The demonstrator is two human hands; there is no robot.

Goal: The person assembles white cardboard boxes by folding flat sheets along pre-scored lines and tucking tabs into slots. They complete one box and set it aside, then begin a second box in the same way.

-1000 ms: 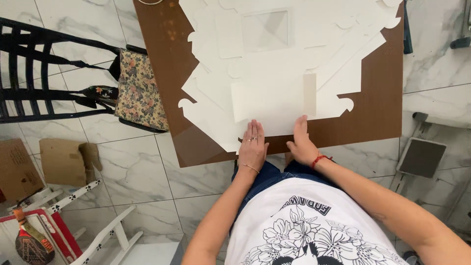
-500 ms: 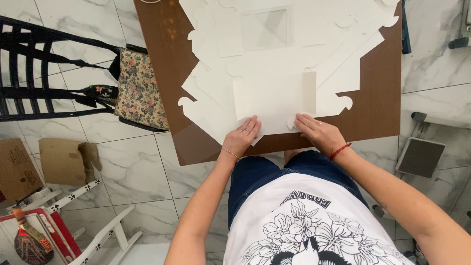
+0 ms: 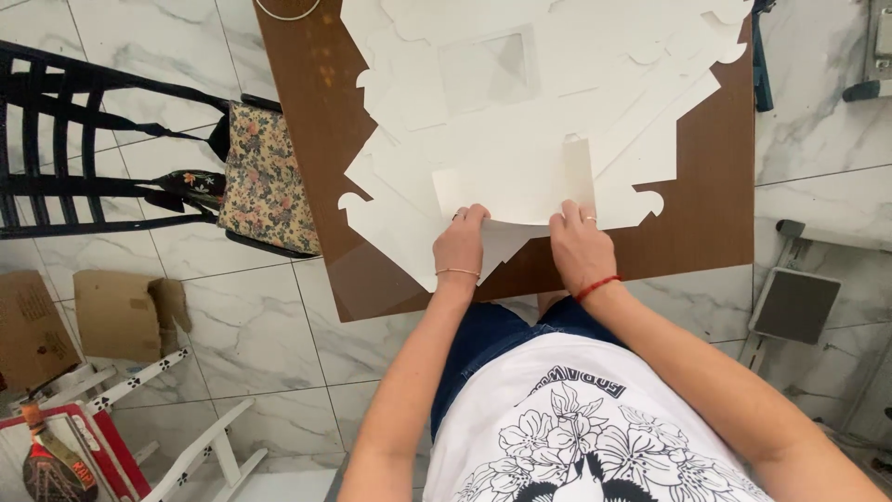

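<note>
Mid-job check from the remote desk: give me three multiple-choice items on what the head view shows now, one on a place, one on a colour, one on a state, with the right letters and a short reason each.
1. Where does the black slatted chair with the floral cushion stand?
A. beside the brown wooden table, on the picture's left
B. on top of the table
C. behind the person

2. What colour is the band on the right hand wrist?
A. blue
B. red
C. green

3. How does the near edge of the white flat cardboard sheet lie?
A. flat and untouched
B. torn in two
C. folded up, pinched by both hands

Answers:
1 A, the chair sits against the table's side.
2 B, a red band circles that wrist.
3 C, the left hand and right hand each grip the raised edge.
</note>
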